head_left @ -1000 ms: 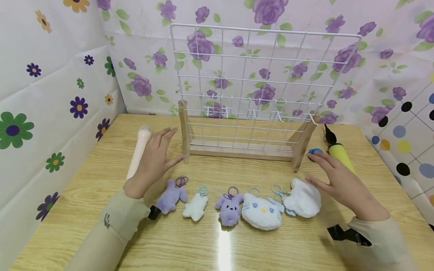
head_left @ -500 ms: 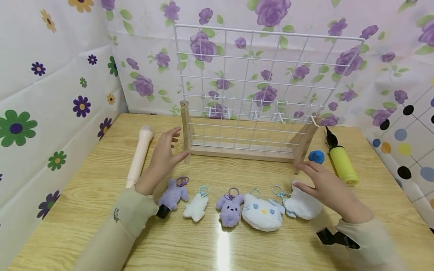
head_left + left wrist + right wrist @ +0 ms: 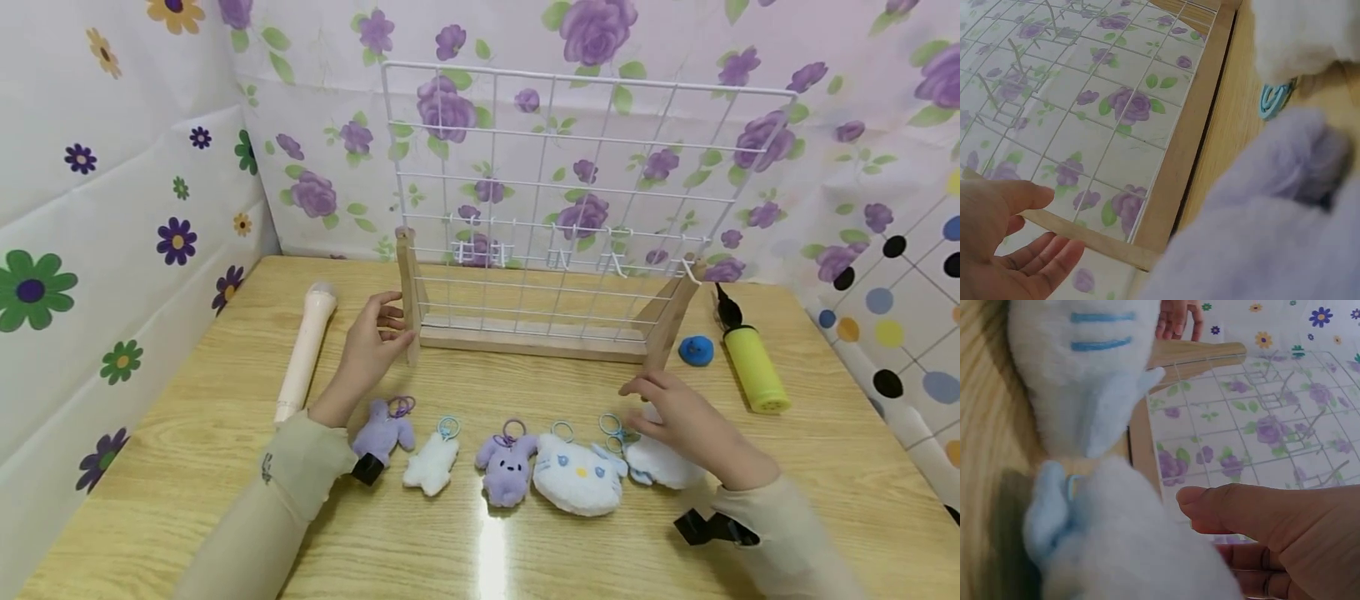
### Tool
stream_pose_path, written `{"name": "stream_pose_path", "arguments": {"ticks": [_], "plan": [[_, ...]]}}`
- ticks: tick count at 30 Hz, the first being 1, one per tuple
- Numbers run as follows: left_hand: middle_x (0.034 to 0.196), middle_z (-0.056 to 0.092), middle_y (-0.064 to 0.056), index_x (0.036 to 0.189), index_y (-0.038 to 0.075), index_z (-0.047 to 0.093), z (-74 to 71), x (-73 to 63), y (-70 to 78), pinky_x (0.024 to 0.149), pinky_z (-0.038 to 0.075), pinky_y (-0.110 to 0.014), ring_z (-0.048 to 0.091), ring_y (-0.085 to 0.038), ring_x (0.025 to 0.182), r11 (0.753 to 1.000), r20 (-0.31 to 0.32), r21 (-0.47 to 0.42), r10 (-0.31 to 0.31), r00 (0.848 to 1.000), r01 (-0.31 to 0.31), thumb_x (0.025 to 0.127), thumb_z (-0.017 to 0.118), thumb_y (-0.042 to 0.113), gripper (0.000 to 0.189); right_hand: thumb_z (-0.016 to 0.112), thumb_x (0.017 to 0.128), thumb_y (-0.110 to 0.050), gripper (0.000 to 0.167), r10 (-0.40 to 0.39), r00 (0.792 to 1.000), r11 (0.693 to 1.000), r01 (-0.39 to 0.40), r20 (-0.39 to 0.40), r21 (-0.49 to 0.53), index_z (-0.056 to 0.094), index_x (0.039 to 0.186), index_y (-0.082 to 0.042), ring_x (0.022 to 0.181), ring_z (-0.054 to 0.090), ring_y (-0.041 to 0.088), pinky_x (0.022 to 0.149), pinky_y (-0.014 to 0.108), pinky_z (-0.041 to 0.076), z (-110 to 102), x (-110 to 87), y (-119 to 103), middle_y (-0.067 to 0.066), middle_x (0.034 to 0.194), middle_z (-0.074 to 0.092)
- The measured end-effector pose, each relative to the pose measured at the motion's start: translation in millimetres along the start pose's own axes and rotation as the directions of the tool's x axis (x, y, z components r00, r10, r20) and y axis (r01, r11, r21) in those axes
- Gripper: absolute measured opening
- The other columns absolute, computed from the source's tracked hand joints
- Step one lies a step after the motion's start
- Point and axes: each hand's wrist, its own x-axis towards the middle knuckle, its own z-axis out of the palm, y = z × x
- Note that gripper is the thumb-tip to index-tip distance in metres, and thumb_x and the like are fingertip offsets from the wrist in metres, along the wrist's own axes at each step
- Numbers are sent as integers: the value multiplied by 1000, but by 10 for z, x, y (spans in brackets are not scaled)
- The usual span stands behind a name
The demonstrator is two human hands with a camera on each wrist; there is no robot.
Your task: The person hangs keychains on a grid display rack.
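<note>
A white wire grid rack (image 3: 558, 192) stands on a wooden base. My left hand (image 3: 367, 346) is at its left wooden post (image 3: 410, 292); in the left wrist view, thumb and fingers are parted on either side of the wood. My right hand (image 3: 690, 429) hovers over the rightmost white plush keychain (image 3: 667, 462), partly hiding it, with thumb and fingers apart and nothing between them. To the left lie a white cat-face plush keychain (image 3: 577, 479), a purple plush keychain (image 3: 507, 471), a small white plush keychain (image 3: 432, 462) and another purple plush keychain (image 3: 381, 433) beside my left wrist.
Several white hooks (image 3: 558, 258) hang on the grid. A pale microphone (image 3: 306, 354) lies on the table at left. On the right are a small blue object (image 3: 697, 351) and a yellow hand pump (image 3: 753, 367) with a black nozzle. Flowered cloth (image 3: 322, 142) backs the table.
My right hand has moved left and down, from beside the blue object to over the rightmost white plush. My left hand has shifted slightly right to the post, its fingers more bent.
</note>
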Motion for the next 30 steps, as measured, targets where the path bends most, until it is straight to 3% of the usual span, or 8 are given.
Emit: {"name": "stream_pose_path", "arguments": {"ticks": [10, 19, 25, 30], "plan": [[106, 60, -21, 137, 4, 44, 91, 2, -139, 76, 50, -18, 60, -28, 91, 1000, -102, 1, 19, 995, -19, 85, 66, -5, 56, 74, 83, -15, 21, 49, 998, 999, -48, 45, -17, 67, 101, -5, 70, 51, 9, 62, 28, 49, 134, 55, -92, 6, 91, 60], [104, 60, -22, 138, 4, 44, 185, 37, -192, 73, 46, -11, 59, -29, 89, 999, -146, 21, 46, 988, -44, 85, 65, -8, 59, 78, 80, -23, 22, 116, 993, 988, -111, 38, -106, 69, 92, -7, 66, 52, 10, 61, 30, 48, 246, 68, -124, 1, 80, 58], [102, 61, -22, 138, 3, 44, 195, 39, -217, 76, 54, -29, 60, -30, 88, 995, -159, 61, 93, 983, -84, 84, 66, -7, 58, 78, 79, -20, 18, 115, 992, 985, -107, 56, -139, 69, 90, -9, 68, 56, 12, 60, 31, 49, 283, 82, -132, 0, 80, 60], [103, 61, -23, 137, 2, 44, 201, 37, -216, 79, 55, -42, 61, -32, 88, 992, -161, 83, 112, 981, -100, 85, 66, -8, 58, 77, 80, -18, 17, 133, 990, 987, -128, 49, -99, 68, 90, -9, 69, 57, 12, 61, 32, 49, 292, 79, -138, 0, 81, 61]]}}
